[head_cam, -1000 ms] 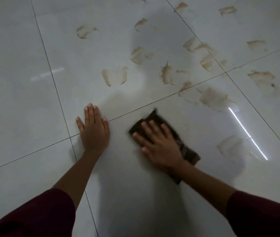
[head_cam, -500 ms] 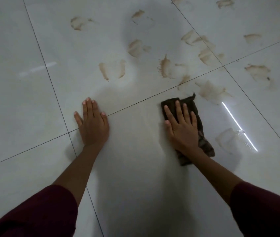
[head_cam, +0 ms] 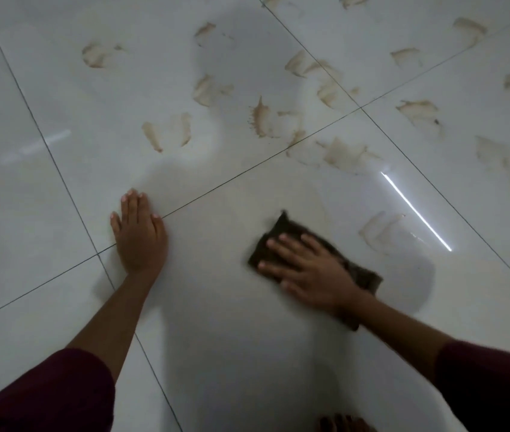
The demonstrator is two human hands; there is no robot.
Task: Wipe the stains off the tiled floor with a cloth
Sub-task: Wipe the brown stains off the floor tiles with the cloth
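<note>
Cloth (head_cam: 281, 235) slid nearer, right hand (head_cam: 313, 269) fingers splayed on it, edges blurred, left hand (head_cam: 139, 235) flat

Dim shot w/ glare streak (head_cam: 415, 210) on glossy floor (head_cam: 29, 182), soft body shadow centre, motion blur on right hand (head_cam: 313, 272).

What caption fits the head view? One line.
Right hand presses a dark cloth on the tiled floor below brown stains.

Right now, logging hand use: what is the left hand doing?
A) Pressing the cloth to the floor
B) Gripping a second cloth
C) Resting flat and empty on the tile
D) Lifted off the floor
C: the left hand lies flat on bare tile, while the right hand presses the cloth.
</note>
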